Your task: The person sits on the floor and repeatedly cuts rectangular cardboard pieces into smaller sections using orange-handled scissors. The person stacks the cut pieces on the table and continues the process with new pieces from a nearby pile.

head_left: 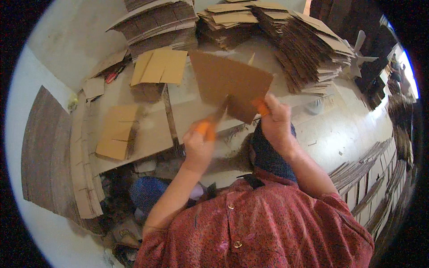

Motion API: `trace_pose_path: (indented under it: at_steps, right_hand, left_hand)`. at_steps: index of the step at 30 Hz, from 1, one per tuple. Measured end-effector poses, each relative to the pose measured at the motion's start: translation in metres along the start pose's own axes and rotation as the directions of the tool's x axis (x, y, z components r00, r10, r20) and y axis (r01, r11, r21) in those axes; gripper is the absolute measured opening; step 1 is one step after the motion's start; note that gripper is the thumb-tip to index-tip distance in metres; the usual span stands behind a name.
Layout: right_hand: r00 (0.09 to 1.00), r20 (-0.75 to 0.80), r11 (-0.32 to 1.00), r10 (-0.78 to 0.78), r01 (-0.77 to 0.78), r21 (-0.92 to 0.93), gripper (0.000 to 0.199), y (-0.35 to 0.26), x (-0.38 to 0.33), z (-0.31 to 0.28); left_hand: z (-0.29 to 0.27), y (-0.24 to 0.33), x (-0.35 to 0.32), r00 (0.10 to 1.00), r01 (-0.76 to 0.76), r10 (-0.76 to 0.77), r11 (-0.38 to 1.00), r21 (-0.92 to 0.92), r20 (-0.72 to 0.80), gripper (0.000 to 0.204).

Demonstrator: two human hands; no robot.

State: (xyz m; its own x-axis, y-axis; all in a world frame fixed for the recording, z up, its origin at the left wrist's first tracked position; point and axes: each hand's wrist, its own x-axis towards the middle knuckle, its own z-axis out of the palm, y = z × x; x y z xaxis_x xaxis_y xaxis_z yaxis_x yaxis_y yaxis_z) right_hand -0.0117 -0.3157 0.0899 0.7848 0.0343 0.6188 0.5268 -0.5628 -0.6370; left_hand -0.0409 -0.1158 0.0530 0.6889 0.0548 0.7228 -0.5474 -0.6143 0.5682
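Left hand is closing tight around an orange handle, looks like a blade or cutter pointing up into the bottom edge of the cardboard sheet. Right hand is gripping too, fingers wrapped around another orange bit right at the sheet's lower right edge, can't tell if that's a second tool or part of the same one. Whether it's also pinching the sheet itself, can't really say from here.

The sheet is being held up in the air in front of the person, tilted, above the worktable, not lying on anything. It's a flat brown piece with angled corners. My guess is it's handling light and fairly stiff, but thin cardboard like that is going to flop or crease if you only grab one corner, so taking it along the lower edge close to the blade seems the sane spot. Dry surface, not slippery.

Going outward: a few tan cut pieces are lying on the table past the sheet, another folded piece is sitting off to the left. Big stacks of cardboard are piling up along the back and right, more at the upper left. A fan is sitting over on the far right
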Motion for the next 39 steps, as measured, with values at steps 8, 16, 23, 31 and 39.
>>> trace_pose_path:
  at_steps: [8, 16, 23, 31, 39]
  right_hand:
    - [0.998, -0.055, 0.999, -0.033, 0.035, 0.028, 0.008, 0.002, -0.005, 0.011]
    - [0.981, 0.188, 0.996, 0.054, -0.067, 0.063, 0.007, 0.038, -0.043, 0.034]
    - [0.951, -0.208, 0.971, -0.228, 0.207, -0.117, 0.056, 0.012, 0.031, -0.017]
    - [0.814, 0.537, 0.896, 0.223, -0.388, 0.217, 0.050, -0.022, 0.045, -0.008]
    - [0.950, -0.067, 0.940, -0.305, 0.289, -0.184, 0.041, -0.018, 0.051, -0.089]
  left_hand:
    - [0.002, -0.004, 0.000, 0.998, 0.066, -0.066, 0.997, -0.041, -0.007, 0.007]
    - [0.000, 0.000, 0.001, 0.985, 0.145, -0.143, 0.989, -0.016, 0.092, 0.014]
    - [-0.005, -0.005, 0.013, 0.893, 0.443, -0.335, 0.531, -0.723, 0.301, 0.076]
    - [0.048, 0.041, 0.013, 0.810, 0.556, -0.056, 0.392, -0.733, 0.584, 0.093]
    - [0.041, 0.020, -0.005, 0.886, 0.395, -0.128, 0.712, -0.580, 0.446, 0.073]
